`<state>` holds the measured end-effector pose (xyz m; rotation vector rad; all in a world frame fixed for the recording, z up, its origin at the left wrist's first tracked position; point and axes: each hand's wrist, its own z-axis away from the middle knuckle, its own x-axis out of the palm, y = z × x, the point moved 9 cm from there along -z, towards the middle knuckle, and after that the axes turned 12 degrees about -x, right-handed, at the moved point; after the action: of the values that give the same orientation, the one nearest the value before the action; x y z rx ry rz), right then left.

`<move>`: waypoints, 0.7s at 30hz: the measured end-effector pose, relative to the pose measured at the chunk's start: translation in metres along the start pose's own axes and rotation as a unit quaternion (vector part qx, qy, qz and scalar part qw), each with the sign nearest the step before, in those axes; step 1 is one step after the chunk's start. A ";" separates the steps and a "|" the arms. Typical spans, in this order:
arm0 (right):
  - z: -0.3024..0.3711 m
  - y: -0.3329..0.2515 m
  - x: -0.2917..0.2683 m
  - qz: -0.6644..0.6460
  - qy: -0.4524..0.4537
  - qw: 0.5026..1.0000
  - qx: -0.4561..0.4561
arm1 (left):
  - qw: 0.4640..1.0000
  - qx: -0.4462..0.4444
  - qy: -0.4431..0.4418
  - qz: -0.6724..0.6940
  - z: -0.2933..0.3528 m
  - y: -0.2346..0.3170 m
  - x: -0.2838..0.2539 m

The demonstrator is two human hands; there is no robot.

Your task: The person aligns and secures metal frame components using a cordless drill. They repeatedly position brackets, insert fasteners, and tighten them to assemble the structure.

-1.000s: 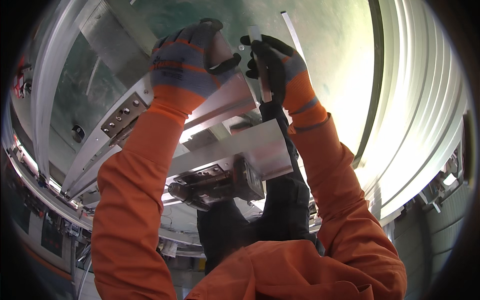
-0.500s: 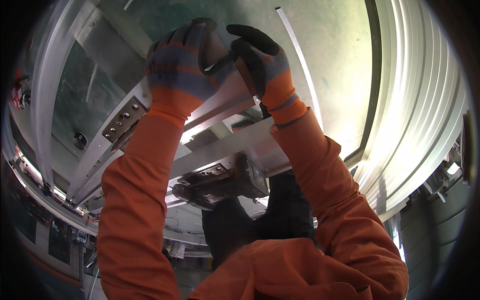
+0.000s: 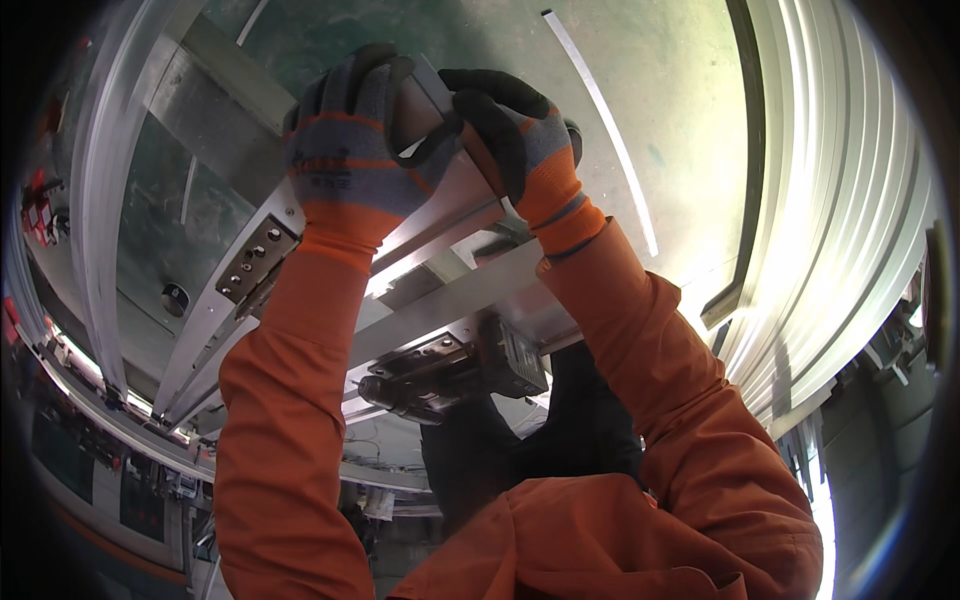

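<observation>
Both my hands wear grey-and-orange gloves with dark fingertips. My left hand wraps over the far end of a silver metal profile, its thumb reaching toward the right hand. From the other side, my right hand closes on the same end, fingers curled along its edge. The parts of the fingers behind the profile are hidden. Below the left wrist, a metal hinge with several holes sits on a silver bar. Closer to my body, a power drill lies beside a second hinge plate.
Long silver profiles are stacked along the right side. A thin white strip lies on the green floor at the far right. A small dark round object is at the left. My dark-trousered legs stand below the frame.
The view has shifted slightly. My right hand's fingers have come down closer onto the profile's end, and the left hand keeps its hold there.
</observation>
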<state>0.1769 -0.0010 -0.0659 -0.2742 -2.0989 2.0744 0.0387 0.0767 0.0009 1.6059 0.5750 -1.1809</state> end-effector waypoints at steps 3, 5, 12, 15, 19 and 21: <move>0.001 -0.002 -0.001 -0.003 -0.004 1.000 0.003 | 1.000 -0.001 -0.007 0.000 0.000 -0.001 0.001; 0.001 -0.003 -0.002 0.007 -0.010 1.000 0.001 | 1.000 0.003 -0.007 0.000 0.000 -0.001 0.002; 0.000 -0.010 -0.004 -0.035 -0.014 0.992 0.124 | 1.000 -0.001 0.000 -0.004 0.002 -0.002 0.000; 0.000 -0.011 -0.006 -0.019 -0.020 0.999 0.026 | 1.000 0.001 -0.007 -0.009 0.002 -0.002 0.002; -0.001 -0.019 -0.005 0.049 -0.036 0.998 -0.005 | 1.000 -0.005 -0.005 -0.027 0.004 -0.004 0.001; 0.001 -0.019 -0.005 0.062 -0.041 0.997 0.004 | 1.000 0.008 0.006 -0.008 0.006 -0.005 0.002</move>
<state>0.1817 -0.0034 -0.0465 -0.3314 -2.1704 2.1989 0.0334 0.0729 -0.0035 1.6263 0.5896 -1.1912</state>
